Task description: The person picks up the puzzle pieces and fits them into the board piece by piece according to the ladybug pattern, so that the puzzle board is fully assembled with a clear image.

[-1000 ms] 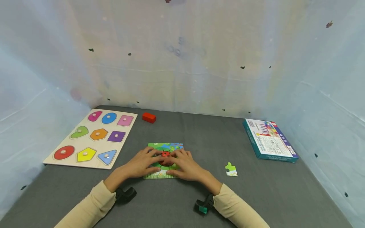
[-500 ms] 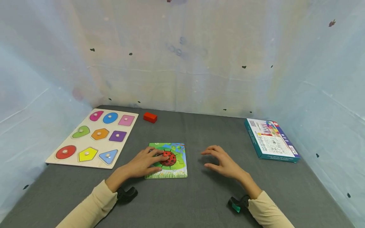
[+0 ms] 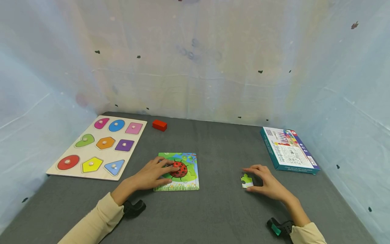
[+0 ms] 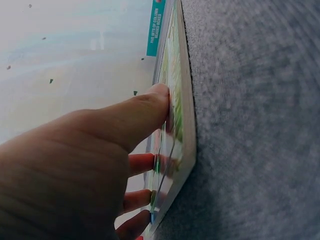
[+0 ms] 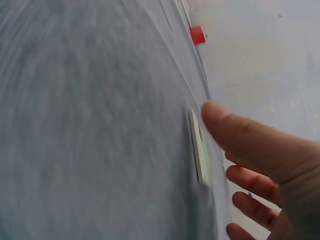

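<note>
A square ladybug jigsaw puzzle (image 3: 191, 176) lies flat in the middle of the dark table. My left hand (image 3: 152, 174) rests on its left part, fingers stretched over the picture and hiding some of it. In the left wrist view the thumb (image 4: 145, 112) touches the board's face near its edge. Farther right lies a loose green-and-white puzzle piece (image 3: 247, 181). Around it my right hand (image 3: 269, 183) is spread, thumb on the near side and forefinger on the far side. The right wrist view has the piece (image 5: 199, 150) flat on the table beside the thumb.
A wooden shape board (image 3: 105, 159) with knobbed coloured pieces lies on the left. Behind the puzzle sits a red block (image 3: 159, 125). A teal-edged box (image 3: 289, 150) lies at the right. Pale sheeting (image 3: 195, 67) rises behind the table and along both sides.
My right hand has left the ladybug puzzle and moved right to the loose piece, its thumb and forefinger now on either side. The left hand has stayed on the puzzle.
</note>
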{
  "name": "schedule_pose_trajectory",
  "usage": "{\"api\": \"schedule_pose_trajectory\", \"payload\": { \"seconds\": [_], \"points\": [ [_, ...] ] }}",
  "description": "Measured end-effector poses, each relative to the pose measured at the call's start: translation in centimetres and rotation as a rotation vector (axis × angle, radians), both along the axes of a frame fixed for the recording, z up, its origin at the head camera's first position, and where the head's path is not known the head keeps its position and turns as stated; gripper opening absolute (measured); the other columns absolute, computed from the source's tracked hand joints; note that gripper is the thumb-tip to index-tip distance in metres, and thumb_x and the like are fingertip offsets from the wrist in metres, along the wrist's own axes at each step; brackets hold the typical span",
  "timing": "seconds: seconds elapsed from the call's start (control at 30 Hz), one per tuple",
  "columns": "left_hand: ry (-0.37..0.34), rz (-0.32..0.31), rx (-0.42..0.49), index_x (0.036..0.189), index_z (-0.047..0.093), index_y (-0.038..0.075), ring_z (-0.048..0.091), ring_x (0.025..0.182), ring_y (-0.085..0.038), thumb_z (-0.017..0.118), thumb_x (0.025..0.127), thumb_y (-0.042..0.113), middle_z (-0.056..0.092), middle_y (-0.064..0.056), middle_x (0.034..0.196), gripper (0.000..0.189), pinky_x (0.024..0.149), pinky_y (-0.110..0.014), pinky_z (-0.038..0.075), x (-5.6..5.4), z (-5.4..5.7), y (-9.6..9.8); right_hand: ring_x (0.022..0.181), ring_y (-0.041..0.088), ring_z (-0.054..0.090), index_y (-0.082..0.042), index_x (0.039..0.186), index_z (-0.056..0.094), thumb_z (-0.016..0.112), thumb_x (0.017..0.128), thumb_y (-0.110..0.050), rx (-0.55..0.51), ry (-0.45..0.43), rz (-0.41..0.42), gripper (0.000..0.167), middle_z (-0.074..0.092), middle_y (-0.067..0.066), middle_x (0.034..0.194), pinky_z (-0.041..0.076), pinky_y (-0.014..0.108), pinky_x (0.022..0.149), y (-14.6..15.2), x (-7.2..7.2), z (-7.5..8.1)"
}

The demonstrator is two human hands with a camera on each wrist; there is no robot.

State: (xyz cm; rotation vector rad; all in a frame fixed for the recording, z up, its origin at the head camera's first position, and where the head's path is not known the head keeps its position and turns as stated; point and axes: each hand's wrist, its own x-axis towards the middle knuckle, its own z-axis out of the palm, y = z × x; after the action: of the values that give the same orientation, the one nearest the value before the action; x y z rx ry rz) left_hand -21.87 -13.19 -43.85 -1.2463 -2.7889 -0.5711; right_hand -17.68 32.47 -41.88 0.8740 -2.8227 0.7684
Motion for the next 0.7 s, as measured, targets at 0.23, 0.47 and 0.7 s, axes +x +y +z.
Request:
{"api": "schedule_pose_trajectory", "payload": {
  "seconds": [0.23,0.47,0.7],
  "points": [
    [-0.002,-0.001,0.001,0.132,0.053,0.026,0.034,0.125,-0.03,0.059,0.089,0.041,0.047,-0.004,0.134,0.046,0.094,-0.058,0.032,0.1,0.2,0.0,0.104,0.018,0.04,-0.004,0.121,0.059,0.077,0.076,-0.021,-0.012,0.053,0.027,0.052,0.054,0.007,0.114,0.033,0.035,0.084,1.2,0.0,-0.7],
    [0.028,0.0,-0.024,0.133,0.051,0.026,0.035,0.124,-0.03,0.059,0.09,0.041,0.047,-0.003,0.134,0.047,0.093,-0.057,0.034,0.1,0.0,0.0,0.102,0.017,0.044,-0.009,0.114,0.064,0.075,0.079,-0.021,-0.047,0.061,0.055,0.039,0.058,0.001,0.109,0.036,0.032,0.083,0.4,-0.6,-1.2],
    [0.053,-0.02,-0.047,0.136,0.048,0.03,0.034,0.124,-0.033,0.055,0.092,0.042,0.046,-0.005,0.135,0.047,0.093,-0.058,0.033,0.1,-0.1,0.1,0.103,0.018,0.045,-0.012,0.112,0.064,0.076,0.078,-0.021,-0.066,0.051,0.11,0.037,0.059,0.002,0.109,0.036,0.035,0.086,-2.2,-1.5,-1.1]
  ]
}}
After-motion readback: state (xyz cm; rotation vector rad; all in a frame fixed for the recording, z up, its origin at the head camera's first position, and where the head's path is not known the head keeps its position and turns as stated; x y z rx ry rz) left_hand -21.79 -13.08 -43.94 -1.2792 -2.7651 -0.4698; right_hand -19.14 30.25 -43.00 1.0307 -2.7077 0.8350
